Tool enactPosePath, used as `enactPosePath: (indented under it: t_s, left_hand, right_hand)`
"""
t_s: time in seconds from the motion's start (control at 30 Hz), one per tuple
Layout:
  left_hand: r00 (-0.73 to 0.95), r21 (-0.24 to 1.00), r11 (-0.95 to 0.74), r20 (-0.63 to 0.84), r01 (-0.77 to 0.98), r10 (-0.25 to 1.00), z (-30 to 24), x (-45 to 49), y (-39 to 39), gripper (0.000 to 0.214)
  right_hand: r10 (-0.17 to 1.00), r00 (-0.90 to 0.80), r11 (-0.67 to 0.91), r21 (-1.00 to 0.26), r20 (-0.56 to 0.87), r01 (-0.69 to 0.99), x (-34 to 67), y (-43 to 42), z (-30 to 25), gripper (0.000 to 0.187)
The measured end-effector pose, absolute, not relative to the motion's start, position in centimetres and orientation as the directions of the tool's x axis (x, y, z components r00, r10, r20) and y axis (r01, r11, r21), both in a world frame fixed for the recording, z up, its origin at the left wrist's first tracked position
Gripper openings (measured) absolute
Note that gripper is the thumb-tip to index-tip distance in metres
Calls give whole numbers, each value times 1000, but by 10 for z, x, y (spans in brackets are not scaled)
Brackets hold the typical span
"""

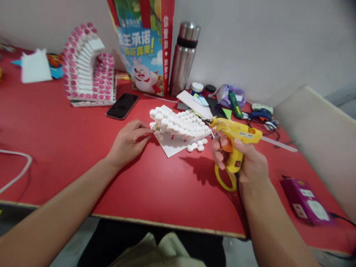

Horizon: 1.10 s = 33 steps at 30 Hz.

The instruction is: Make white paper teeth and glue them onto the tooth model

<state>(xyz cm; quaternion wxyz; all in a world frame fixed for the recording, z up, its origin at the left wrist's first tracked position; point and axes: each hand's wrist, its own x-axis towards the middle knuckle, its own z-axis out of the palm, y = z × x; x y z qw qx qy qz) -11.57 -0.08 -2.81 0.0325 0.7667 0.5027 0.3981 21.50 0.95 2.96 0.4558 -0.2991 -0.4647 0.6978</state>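
My right hand [244,161] grips a yellow hot glue gun [236,135], its nozzle pointing left at a white model [178,126] built of small white caps on a white card base. A clear glue stick [278,144] juts from the gun's back. My left hand [129,141] rests on the red table [69,122] with curled fingertips touching the model's left end. A few loose white caps [196,145] lie by the model's front edge.
A pink-and-white cap model [89,65] stands at the back left, a black phone [122,105] beside it. A printed paper bag [144,44] and a steel flask [183,57] stand by the wall. Tools, cables and small jars clutter the back right; a purple box [306,202] sits at right.
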Motion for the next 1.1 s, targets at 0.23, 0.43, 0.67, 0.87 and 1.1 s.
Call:
enactPosePath:
  t_s: [0.23, 0.43, 0.67, 0.87, 1.1]
  left_hand:
    - [268, 361, -555, 601, 749, 753, -33, -109, 5, 24]
    - [315, 331, -577, 588, 746, 745, -37, -109, 9, 28]
    - [331, 307, -581, 586, 754, 740, -37, -107, 11, 30]
    - [339, 296, -597, 604, 746, 721, -37, -106, 12, 27]
    - [185, 401, -540, 650, 740, 737, -34, -114, 5, 28]
  right_hand:
    - [913, -407, -156, -924, -1, -349, 213, 9, 30, 21]
    - [907, -422, -168, -920, -3, -355, 212, 10, 29, 21]
    - [907, -422, -168, -918, 0, -360, 212, 10, 29, 21]
    - [909, -418, -175, -911, -4, -373, 212, 9, 30, 22]
    - [908, -420, -167, -912, 5, -374, 213, 10, 30, 23]
